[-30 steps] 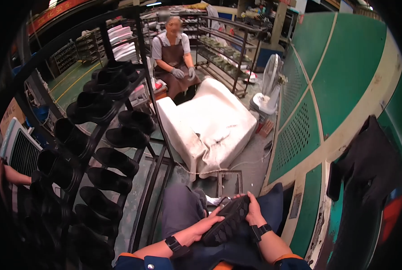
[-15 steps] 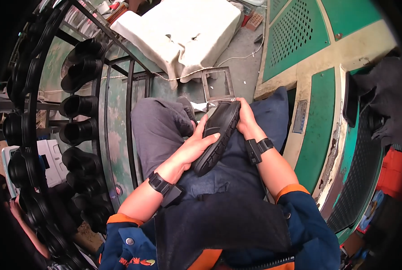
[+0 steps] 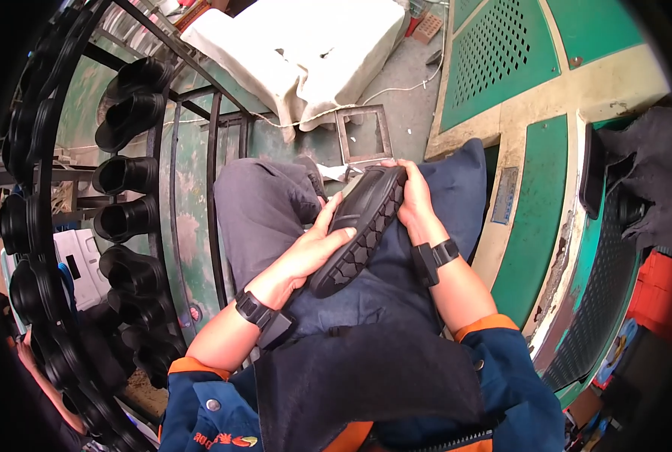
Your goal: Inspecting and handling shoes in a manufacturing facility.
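A black shoe (image 3: 366, 218) with a thick, ridged sole lies slantwise above my lap, its sole edge turned toward my right side. My left hand (image 3: 317, 245) grips its near left part, with the thumb resting along the sole edge. At the far end, my right hand (image 3: 416, 197) wraps round the shoe, its fingers over the tip. Part of the shoe's upper is hidden by my left fingers. Both wrists wear black bands with small boxes.
A black rack of shoes (image 3: 129, 177) stands at my left. Beyond my knees are a metal frame (image 3: 364, 158) and a table under white cloth (image 3: 328, 45). A green and cream machine (image 3: 543, 188) flanks my right. Another person's arm (image 3: 46, 380) shows at lower left.
The shoe has tilted so that more of its ridged sole shows. Its near end has shifted slightly left, and both hands keep hold of it.
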{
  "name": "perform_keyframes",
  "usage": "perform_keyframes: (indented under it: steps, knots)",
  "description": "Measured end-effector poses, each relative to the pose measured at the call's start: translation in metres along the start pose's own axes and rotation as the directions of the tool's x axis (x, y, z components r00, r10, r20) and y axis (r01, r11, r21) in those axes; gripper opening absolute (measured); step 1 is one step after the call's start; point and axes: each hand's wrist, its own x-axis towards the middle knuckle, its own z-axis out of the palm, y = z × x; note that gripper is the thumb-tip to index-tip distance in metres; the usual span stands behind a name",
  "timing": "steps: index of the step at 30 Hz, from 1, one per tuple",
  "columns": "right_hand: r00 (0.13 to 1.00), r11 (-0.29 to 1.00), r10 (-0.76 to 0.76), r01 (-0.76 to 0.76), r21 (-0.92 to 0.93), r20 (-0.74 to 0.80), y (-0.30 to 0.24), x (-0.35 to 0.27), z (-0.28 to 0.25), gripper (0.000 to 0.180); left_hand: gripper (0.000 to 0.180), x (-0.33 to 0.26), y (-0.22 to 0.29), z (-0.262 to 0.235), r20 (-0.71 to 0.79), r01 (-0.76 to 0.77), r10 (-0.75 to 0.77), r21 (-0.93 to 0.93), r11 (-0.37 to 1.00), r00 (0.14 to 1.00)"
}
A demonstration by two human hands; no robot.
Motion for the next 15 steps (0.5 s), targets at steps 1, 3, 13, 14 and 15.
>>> perform_keyframes:
  steps: [1,3,13,14,15]
  knots:
    - [1.0,1.0,0.022,-0.022,0.01,0.007,-0.001,0.0,-0.001,0.038,0.077,0.002,-0.002,-0.001,-0.02,-0.021,0.023,0.072,0.997,1.0]
    - [0.999,1.0,0.01,-0.01,-0.014,0.034,-0.002,-0.002,0.0,0.038,0.078,0.001,-0.007,-0.003,0.002,0.001,-0.001,0.018,1.0,1.0]
    - [0.951,0.86,-0.039,0.188,-0.475,0.306,-0.039,-0.026,0.058,0.038,0.073,0.057,0.025,-0.043,-0.17,-0.224,0.227,0.038,0.974,0.959]
    - [0.947,0.851,-0.029,0.192,-0.489,0.321,-0.041,-0.024,0.065,0.036,0.073,0.067,0.03,-0.046,-0.161,-0.254,0.25,-0.005,0.967,0.955]
    - [0.942,0.891,-0.006,0.157,-0.425,0.335,-0.042,-0.022,0.071,0.035,0.073,0.077,0.033,-0.049,-0.172,-0.254,0.246,-0.02,0.967,0.954]
